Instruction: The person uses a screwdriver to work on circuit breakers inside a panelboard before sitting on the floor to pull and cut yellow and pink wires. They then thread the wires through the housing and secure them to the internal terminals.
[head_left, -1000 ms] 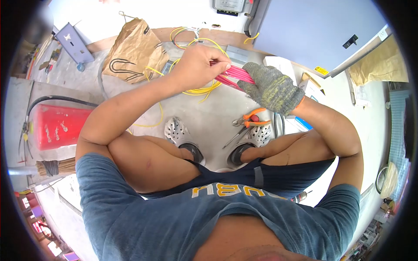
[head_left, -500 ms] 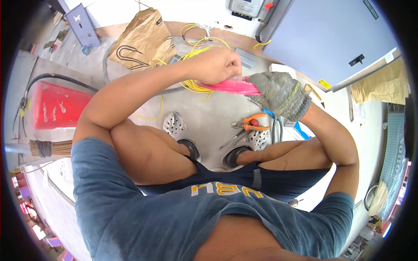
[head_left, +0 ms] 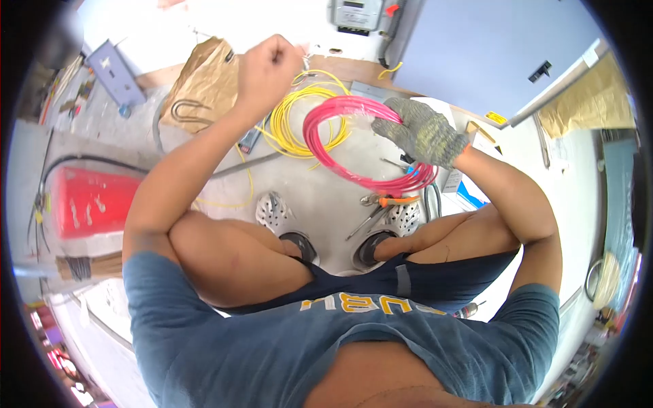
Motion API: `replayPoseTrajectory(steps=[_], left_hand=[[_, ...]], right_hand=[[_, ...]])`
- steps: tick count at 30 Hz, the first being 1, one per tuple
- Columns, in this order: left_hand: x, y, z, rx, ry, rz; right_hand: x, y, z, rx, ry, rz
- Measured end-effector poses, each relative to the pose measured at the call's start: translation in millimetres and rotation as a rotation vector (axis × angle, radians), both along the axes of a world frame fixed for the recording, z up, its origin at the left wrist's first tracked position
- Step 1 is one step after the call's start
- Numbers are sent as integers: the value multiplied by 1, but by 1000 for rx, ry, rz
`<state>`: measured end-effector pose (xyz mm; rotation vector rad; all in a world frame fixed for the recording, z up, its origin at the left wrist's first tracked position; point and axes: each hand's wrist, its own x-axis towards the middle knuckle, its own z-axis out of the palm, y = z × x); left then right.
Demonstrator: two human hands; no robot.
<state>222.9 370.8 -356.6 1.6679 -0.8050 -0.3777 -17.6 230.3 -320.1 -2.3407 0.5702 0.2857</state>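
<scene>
A coil of pink-red wire (head_left: 326, 153) hangs from my right hand (head_left: 423, 132), which wears a grey knitted glove and has its fingers wrapped round the coil's upper right side. Bits of clear wrap shine on the coil. My bare left hand (head_left: 271, 68) is raised to the upper left, apart from the coil, with its fingers curled closed; whatever it pinches is too small to make out. On the floor behind the red coil lies a coil of yellow wire (head_left: 289, 126).
Orange-handled pliers (head_left: 398, 200) lie by my right shoe. A brown paper bag (head_left: 204, 78), a red case (head_left: 98, 202) and a grey-blue panel (head_left: 115, 71) are at the left. A large grey cabinet (head_left: 476, 54) stands at the upper right, beside a meter (head_left: 357, 15).
My left hand has moved up and left, away from the red wire. The coil, seen edge-on before, now faces the camera as an open loop below my right hand.
</scene>
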Motion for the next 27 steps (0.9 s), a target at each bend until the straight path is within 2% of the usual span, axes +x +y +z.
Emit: replayPoseTrajectory(steps=[1,2,3,5,6,8,9,12,13,16,17,18,20,21,23,24,25,26,27], left_hand=[[-20,10,11,-44,-443,-191],[-33,17,17,-94,-884,-371],[-42,14,19,-100,-882,-376],[-66,8,16,-99,-1399,-301],[-66,4,7,-94,-1385,-308],[-56,-15,-18,-278,-1443,-252],[-54,-23,-19,-353,-1487,-224],[-43,-31,-3,-272,-1450,-337],[-40,-35,11,-382,-1549,-338],[-41,-25,20,-369,-1535,-338],[-48,-18,37,-405,-1529,-379],[-45,-21,33,-390,-1531,-373],[-32,-30,16,-374,-1098,-403],[-29,-33,14,-363,-1110,-386],[-21,-37,8,-140,160,-135],[14,-41,-3,-241,352,-66],[53,-37,-12,-346,546,1],[60,-11,-1,-356,538,7],[53,21,19,-222,511,-243]], right_hand=[[0,0,5,122,51,-90],[1,-4,3,119,50,-103],[3,-9,-1,211,26,-153],[7,-6,2,417,-19,-289],[6,-7,5,425,-6,-294],[3,-9,6,668,-163,-152],[3,-6,7,738,-193,-221],[5,-5,5,883,-226,-301],[3,2,12,834,-248,-322],[0,4,12,769,-226,-394],[1,1,11,776,-222,-385],[2,-5,10,809,-175,-342],[4,-3,13,849,-119,-278],[5,1,20,735,-100,-256],[6,3,23,578,-98,-214],[6,2,21,533,-114,-195],[3,-1,19,379,-68,-151],[0,-5,18,220,-25,-111],[-4,-9,14,260,-70,-109]])
